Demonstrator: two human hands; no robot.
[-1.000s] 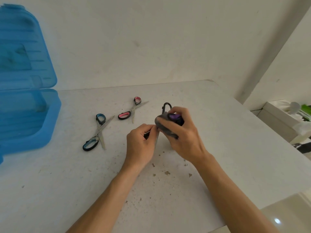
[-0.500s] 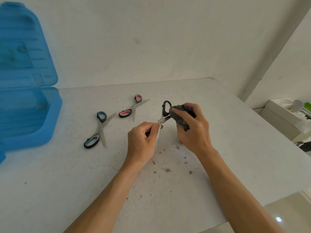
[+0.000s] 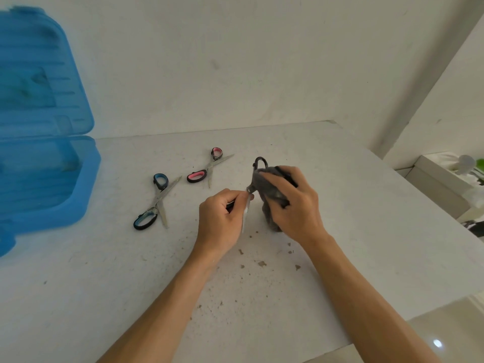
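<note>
Your left hand [image 3: 222, 218] holds the black-handled scissors [image 3: 245, 216] over the middle of the white table [image 3: 366, 231], with fingers curled and fingertips pinching near the pivot. One blade points down toward you.

Your right hand [image 3: 293, 205] grips a grey cloth [image 3: 269, 189] in curled fingers, pressed against the scissors. The cloth and right hand hide most of the upper scissors; one handle loop shows above.

Beyond your left hand lie pink-handled scissors [image 3: 207, 167], and further left blue-handled scissors [image 3: 157, 203], both spread open and flat. An open blue case [image 3: 47, 179] sits well apart at the left. Brown specks [image 3: 262, 263] are scattered near your wrists.

Count: three pairs of scissors, one cloth, one case.
</note>
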